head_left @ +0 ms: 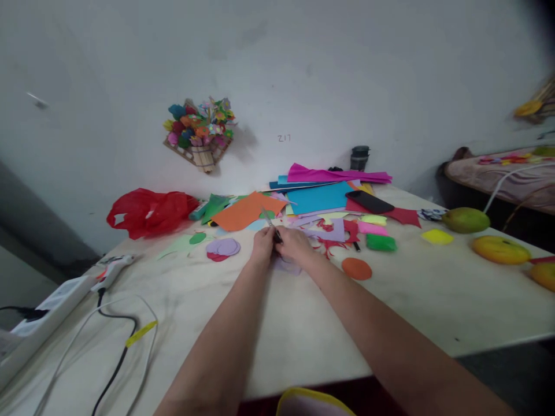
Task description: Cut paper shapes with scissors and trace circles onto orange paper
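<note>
Both hands meet over the middle of the table. My right hand [293, 244] is closed around the dark handles of a pair of scissors [267, 216], whose metal blades point away and slightly left. Pressed close against it, my left hand [262, 245] has its fingers closed; what they hold is hidden. A lilac scrap [287, 266] lies just below the hands. To the left sit stacked lilac paper circles [225, 247] with red ones under them, and an orange sheet [249, 212] lies beyond. An orange circle [356, 268] rests right of my right hand, near red scraps [328, 248].
A red plastic bag [150, 212] stands at the left, above a glue gun [113, 271] and a power strip [56, 306] with loose cables. Blue sheets [321, 198], a phone [370, 201] and a black jar [359, 158] are at the back. Mangoes [500, 249] lie right.
</note>
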`<state>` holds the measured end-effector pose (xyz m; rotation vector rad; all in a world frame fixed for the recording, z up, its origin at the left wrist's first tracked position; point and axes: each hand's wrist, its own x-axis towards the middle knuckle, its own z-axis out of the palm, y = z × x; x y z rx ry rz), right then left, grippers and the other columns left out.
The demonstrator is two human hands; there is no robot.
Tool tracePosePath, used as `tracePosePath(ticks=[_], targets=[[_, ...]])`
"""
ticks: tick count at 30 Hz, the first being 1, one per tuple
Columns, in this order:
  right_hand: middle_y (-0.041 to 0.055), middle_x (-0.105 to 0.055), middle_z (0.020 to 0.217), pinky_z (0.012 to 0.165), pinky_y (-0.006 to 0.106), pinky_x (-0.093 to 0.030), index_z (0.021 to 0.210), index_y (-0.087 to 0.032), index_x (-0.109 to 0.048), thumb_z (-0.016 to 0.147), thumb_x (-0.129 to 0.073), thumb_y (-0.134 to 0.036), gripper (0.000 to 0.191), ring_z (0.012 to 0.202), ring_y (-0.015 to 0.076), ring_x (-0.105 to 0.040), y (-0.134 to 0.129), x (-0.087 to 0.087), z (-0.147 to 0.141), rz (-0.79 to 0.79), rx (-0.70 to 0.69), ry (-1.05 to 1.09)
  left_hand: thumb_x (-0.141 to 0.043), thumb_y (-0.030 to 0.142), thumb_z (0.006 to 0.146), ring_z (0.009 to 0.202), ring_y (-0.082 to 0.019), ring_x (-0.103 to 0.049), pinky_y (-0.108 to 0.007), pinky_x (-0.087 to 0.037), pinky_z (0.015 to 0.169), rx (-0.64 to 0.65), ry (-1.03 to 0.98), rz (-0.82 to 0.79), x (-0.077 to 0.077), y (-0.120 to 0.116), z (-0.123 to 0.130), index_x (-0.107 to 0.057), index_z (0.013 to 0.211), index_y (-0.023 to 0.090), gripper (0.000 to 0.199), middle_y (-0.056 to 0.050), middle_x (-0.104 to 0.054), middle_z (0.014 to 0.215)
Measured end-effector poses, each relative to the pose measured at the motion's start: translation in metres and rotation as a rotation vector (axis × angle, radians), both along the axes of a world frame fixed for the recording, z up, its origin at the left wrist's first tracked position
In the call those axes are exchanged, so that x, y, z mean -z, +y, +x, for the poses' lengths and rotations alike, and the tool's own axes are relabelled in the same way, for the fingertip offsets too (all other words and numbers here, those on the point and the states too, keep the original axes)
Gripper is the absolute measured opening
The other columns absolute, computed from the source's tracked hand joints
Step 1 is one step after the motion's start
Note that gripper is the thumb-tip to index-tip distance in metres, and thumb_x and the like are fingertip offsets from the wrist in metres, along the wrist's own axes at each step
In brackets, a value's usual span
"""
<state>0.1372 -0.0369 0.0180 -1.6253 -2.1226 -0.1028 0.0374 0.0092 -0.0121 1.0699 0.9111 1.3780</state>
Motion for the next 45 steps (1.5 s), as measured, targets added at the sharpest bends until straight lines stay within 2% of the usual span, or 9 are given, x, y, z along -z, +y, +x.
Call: tracePosePath(ticks=[8,14,19,21,24,28,36,42,45], targets=[[0.0146,-0.06,0.102,0.077,0.033,-0.04,0.102,-0.012,-0.057,0.089,-0.03,-0.021,0.031,0.093,0.0226,-0.053,-0.008,-0.007,-0.002,0.253,-0.194,-0.093,-0.066,0.038,0.065,0.035,-0.004,-0.035,-0.018,-0.024,0.037,-0.036,-0.256,0.038,-0.01,-0.002,-0.002,-0.044,0.056,0.016,0.032,0.008,-0.04,0.042],[0.0116,-0.06,0.105,0.079,0.03,-0.04,0.1,-0.017,-0.06,0.088,-0.034,-0.027,0.03,0.099,0.0207,-0.052,-0.005,-0.012,0.004,0.33,-0.05,0.08,-0.065,0.038,0.067,0.039,-0.006,-0.046,-0.018,-0.03,0.04,-0.07,-0.283,0.063,-0.005,0.005,-0.003,-0.05,0.06,0.015,0.029,0.003,-0.052,0.048],[0.0077,-0.066,0.089,0.069,0.028,-0.042,0.095,-0.019,-0.063,0.082,-0.045,-0.037,0.027,0.084,0.0199,-0.059,0.007,-0.023,0.026,0.043,0.089,0.18,-0.061,0.046,0.068,0.04,-0.009,-0.05,-0.02,-0.034,0.041,-0.059,-0.19,0.049,-0.007,0.0,-0.002,-0.052,0.064,0.014,0.034,-0.001,-0.059,0.053],[0.0068,-0.066,0.073,0.06,0.026,-0.041,0.074,-0.017,-0.064,0.076,-0.052,-0.046,0.031,0.069,0.018,-0.06,0.01,-0.031,0.039,-0.235,0.023,0.167,-0.062,0.049,0.067,0.038,-0.009,-0.049,-0.02,-0.031,0.038,-0.055,-0.122,0.029,-0.009,-0.003,-0.001,-0.052,0.064,0.015,0.036,-0.001,-0.058,0.05],[0.0027,-0.061,0.06,0.051,0.022,-0.04,0.067,-0.015,-0.059,0.072,-0.057,-0.04,0.026,0.052,0.0114,-0.054,0.009,-0.044,0.062,-0.601,-0.1,0.224,-0.063,0.052,0.066,0.034,-0.008,-0.045,-0.019,-0.028,0.035,-0.041,-0.04,0.045,-0.01,-0.007,0.001,-0.051,0.064,0.015,0.038,0.0,-0.056,0.046],[0.0003,-0.057,0.055,0.048,0.023,-0.039,0.063,-0.015,-0.057,0.06,-0.069,-0.037,0.025,0.047,0.01,-0.05,0.004,-0.06,0.095,-0.852,-0.095,-0.058,-0.063,0.054,0.065,0.033,-0.007,-0.043,-0.019,-0.028,0.035,-0.048,-0.013,0.048,-0.011,-0.008,0.001,-0.05,0.063,0.016,0.04,0.0,-0.057,0.046],[0.004,-0.061,0.066,0.057,0.028,-0.04,0.074,-0.014,-0.063,0.051,-0.073,-0.043,0.039,0.062,0.0175,-0.057,-0.024,-0.058,0.129,-0.906,0.097,-0.449,-0.063,0.054,0.066,0.032,-0.007,-0.042,-0.018,-0.027,0.034,0.004,0.022,0.074,-0.009,-0.005,0.001,-0.051,0.067,0.015,0.04,-0.001,-0.058,0.047],[0.0007,-0.056,0.057,0.054,0.026,-0.039,0.071,-0.013,-0.059,0.05,-0.074,-0.038,0.036,0.056,0.0138,-0.054,-0.024,-0.039,0.142,-1.051,0.012,-0.226,-0.066,0.051,0.063,0.031,-0.008,-0.043,-0.019,-0.028,0.033,0.003,0.068,0.041,-0.011,-0.008,0.006,-0.053,0.067,0.015,0.039,-0.001,-0.057,0.045],[-0.0017,-0.052,0.057,0.051,0.024,-0.038,0.068,-0.014,-0.057,0.051,-0.071,-0.031,0.028,0.053,0.0109,-0.05,-0.021,-0.037,0.147,-1.016,-0.054,-0.123,-0.066,0.051,0.063,0.03,-0.007,-0.042,-0.018,-0.025,0.032,0.0,0.082,0.056,-0.012,-0.008,0.006,-0.053,0.066,0.014,0.039,-0.001,-0.058,0.046]])
